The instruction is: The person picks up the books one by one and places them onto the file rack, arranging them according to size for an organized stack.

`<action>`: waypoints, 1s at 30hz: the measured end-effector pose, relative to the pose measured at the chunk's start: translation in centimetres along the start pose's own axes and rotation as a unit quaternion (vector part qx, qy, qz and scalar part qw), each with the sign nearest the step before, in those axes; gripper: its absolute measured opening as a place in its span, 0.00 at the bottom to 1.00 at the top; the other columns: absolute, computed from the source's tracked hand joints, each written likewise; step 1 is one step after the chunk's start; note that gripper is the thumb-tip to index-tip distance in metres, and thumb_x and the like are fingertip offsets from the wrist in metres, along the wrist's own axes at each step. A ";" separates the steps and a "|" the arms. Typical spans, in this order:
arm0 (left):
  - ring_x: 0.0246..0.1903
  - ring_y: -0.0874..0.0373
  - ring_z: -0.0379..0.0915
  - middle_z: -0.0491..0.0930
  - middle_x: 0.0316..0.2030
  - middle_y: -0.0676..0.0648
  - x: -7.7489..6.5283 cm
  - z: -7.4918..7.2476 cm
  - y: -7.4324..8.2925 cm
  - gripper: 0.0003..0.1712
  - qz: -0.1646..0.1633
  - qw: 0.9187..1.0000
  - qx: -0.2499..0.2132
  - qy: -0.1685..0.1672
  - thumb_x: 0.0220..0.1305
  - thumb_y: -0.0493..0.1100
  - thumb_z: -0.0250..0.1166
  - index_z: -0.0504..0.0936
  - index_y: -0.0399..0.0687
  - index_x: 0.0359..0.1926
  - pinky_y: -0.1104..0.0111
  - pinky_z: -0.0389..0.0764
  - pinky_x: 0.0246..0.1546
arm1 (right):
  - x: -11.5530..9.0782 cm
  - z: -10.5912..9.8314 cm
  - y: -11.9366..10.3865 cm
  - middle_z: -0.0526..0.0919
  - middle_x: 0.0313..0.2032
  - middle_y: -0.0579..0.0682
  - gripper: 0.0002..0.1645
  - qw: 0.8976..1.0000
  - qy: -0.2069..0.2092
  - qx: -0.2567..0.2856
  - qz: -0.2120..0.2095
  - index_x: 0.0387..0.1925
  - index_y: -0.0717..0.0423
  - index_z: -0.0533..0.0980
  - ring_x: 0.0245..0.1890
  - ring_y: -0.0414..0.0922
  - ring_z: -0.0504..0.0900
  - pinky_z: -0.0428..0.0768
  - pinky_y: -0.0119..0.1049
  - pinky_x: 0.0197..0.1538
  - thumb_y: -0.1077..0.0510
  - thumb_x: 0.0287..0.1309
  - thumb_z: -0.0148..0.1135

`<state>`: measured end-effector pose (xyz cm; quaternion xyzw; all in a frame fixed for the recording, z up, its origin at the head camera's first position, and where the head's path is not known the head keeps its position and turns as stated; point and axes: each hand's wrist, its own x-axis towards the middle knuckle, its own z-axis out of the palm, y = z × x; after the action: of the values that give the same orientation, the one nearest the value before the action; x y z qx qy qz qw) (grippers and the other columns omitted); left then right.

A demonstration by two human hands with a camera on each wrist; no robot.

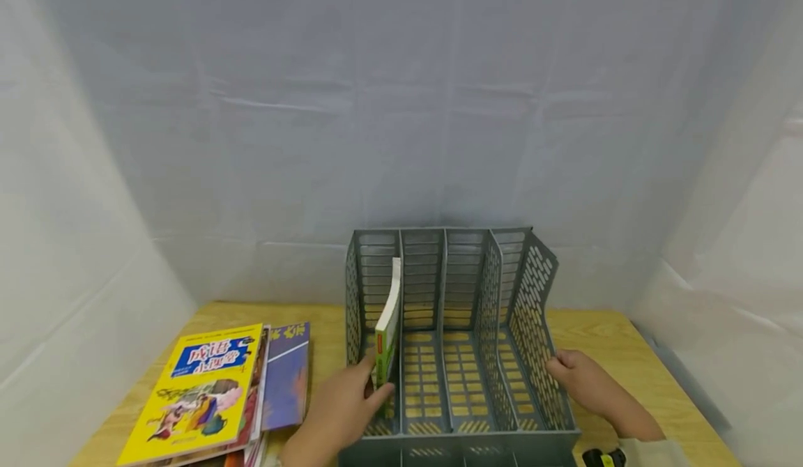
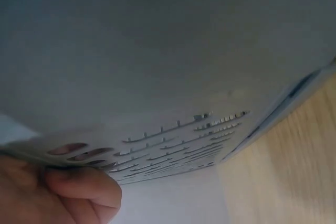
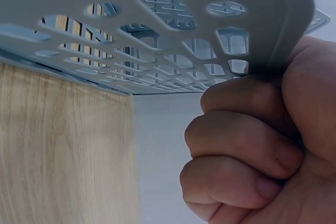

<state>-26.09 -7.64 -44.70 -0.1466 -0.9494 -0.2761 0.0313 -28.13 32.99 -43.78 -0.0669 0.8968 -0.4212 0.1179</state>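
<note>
Grey file rack stands on the wooden table, its four upright compartments facing the person. At its right side, the right hand grips the edge of the perforated wall, fingers folded tightly in the wrist view. At the opposite side, the left hand has its fingers curled at the other side wall's edge and holds it. A thin green-and-white book stands edge-on in the leftmost compartment, close to the first divider and right by the left hand; whether that hand touches it, I cannot tell. Left of the rack lies a pile topped by a yellow book, with a purple book jutting out at its right. White sheeting rises behind and on both sides.
</note>
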 end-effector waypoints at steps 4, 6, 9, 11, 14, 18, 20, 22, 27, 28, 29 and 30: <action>0.17 0.64 0.63 0.70 0.19 0.60 0.0 0.4 0.0 0.39 0.013 1.000 -0.003 0.009 0.70 0.60 0.66 0.71 0.45 0.74 0.69 0.64 0.17 | 0.0 0.0 0.2 0.55 0.19 0.44 0.23 1.000 -0.004 0.001 -0.006 0.24 0.48 0.52 0.20 0.42 0.50 0.57 0.37 0.27 0.54 0.80 0.41; 0.17 0.64 0.63 0.70 0.19 0.60 0.0 0.4 0.0 0.39 0.012 1.000 -0.005 0.011 0.70 0.60 0.66 0.71 0.46 0.74 0.68 0.64 0.17 | -0.1 0.0 0.3 0.55 0.19 0.44 0.23 1.000 -0.003 -0.001 -0.007 0.24 0.48 0.52 0.19 0.42 0.50 0.57 0.37 0.27 0.54 0.80 0.41; 0.17 0.65 0.63 0.70 0.19 0.60 -0.1 0.5 0.0 0.39 0.011 1.000 -0.003 0.017 0.70 0.61 0.66 0.71 0.46 0.74 0.69 0.64 0.17 | -0.1 0.0 0.3 0.55 0.19 0.45 0.23 1.000 -0.001 -0.005 -0.008 0.24 0.49 0.53 0.20 0.42 0.50 0.57 0.37 0.27 0.54 0.80 0.42; 0.17 0.65 0.63 0.70 0.19 0.61 -0.3 0.5 0.0 0.39 0.013 1.000 -0.005 0.022 0.70 0.60 0.66 0.70 0.46 0.74 0.69 0.65 0.17 | -0.1 0.1 0.3 0.56 0.19 0.45 0.23 1.000 -0.001 -0.005 -0.008 0.24 0.49 0.53 0.20 0.42 0.51 0.58 0.37 0.27 0.53 0.80 0.42; 0.16 0.65 0.62 0.70 0.18 0.61 -0.4 0.5 -0.1 0.39 0.016 1.000 -0.010 0.025 0.70 0.60 0.66 0.70 0.46 0.74 0.70 0.65 0.17 | 0.0 0.2 0.1 0.56 0.19 0.45 0.23 1.000 -0.002 0.000 -0.008 0.24 0.49 0.53 0.20 0.42 0.50 0.58 0.37 0.27 0.53 0.80 0.42; 0.15 0.65 0.62 0.70 0.18 0.60 -0.4 0.6 -0.3 0.40 0.014 1.000 -0.017 0.018 0.70 0.61 0.65 0.70 0.46 0.75 0.70 0.64 0.16 | 0.0 0.3 0.0 0.55 0.18 0.44 0.24 1.000 -0.001 0.006 -0.009 0.23 0.49 0.53 0.19 0.42 0.50 0.58 0.37 0.27 0.53 0.80 0.42; 0.15 0.65 0.62 0.70 0.18 0.60 -0.3 0.6 -0.4 0.40 0.013 1.000 -0.016 0.017 0.70 0.62 0.65 0.70 0.46 0.75 0.70 0.64 0.16 | 0.0 0.3 0.0 0.55 0.18 0.44 0.24 1.000 -0.001 0.005 -0.009 0.23 0.49 0.53 0.19 0.42 0.50 0.58 0.37 0.27 0.54 0.80 0.42; 0.15 0.65 0.62 0.70 0.18 0.60 -0.3 0.6 -0.4 0.40 0.012 1.000 -0.016 0.016 0.70 0.62 0.64 0.70 0.46 0.74 0.70 0.64 0.16 | 0.0 0.4 -0.1 0.56 0.18 0.44 0.24 1.000 -0.001 0.004 -0.008 0.23 0.49 0.54 0.19 0.42 0.50 0.59 0.36 0.27 0.54 0.80 0.41; 0.15 0.65 0.62 0.70 0.17 0.60 -0.1 0.6 -0.4 0.40 0.015 1.000 -0.011 0.022 0.71 0.62 0.64 0.70 0.46 0.74 0.70 0.64 0.15 | 0.0 0.2 -0.2 0.56 0.19 0.44 0.23 1.000 -0.005 0.012 -0.009 0.23 0.50 0.54 0.19 0.42 0.50 0.59 0.37 0.27 0.54 0.80 0.41; 0.15 0.65 0.62 0.70 0.17 0.60 0.0 0.6 -0.4 0.40 0.014 1.000 -0.009 0.022 0.71 0.62 0.64 0.71 0.46 0.74 0.70 0.64 0.15 | -0.1 0.2 -0.2 0.55 0.19 0.44 0.24 1.000 -0.004 0.011 -0.011 0.23 0.50 0.54 0.19 0.41 0.50 0.59 0.37 0.27 0.54 0.80 0.41; 0.15 0.65 0.62 0.70 0.17 0.60 0.0 0.6 -0.4 0.40 0.014 1.000 -0.009 0.022 0.71 0.62 0.64 0.71 0.46 0.74 0.71 0.64 0.15 | 0.0 0.2 -0.2 0.55 0.18 0.44 0.24 1.000 -0.003 0.010 -0.013 0.23 0.50 0.54 0.19 0.41 0.50 0.59 0.36 0.27 0.54 0.80 0.41; 0.15 0.65 0.62 0.70 0.17 0.60 0.1 0.6 -0.4 0.39 0.013 1.000 -0.009 0.021 0.71 0.62 0.64 0.71 0.46 0.74 0.71 0.63 0.15 | 0.0 0.2 -0.2 0.56 0.18 0.44 0.24 1.000 0.000 0.007 -0.016 0.22 0.50 0.55 0.19 0.41 0.50 0.59 0.36 0.26 0.54 0.80 0.41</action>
<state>-26.28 -7.61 -45.41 -0.1534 -0.9441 -0.2870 0.0532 -28.04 32.75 -43.72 -0.0806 0.8928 -0.4289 0.1115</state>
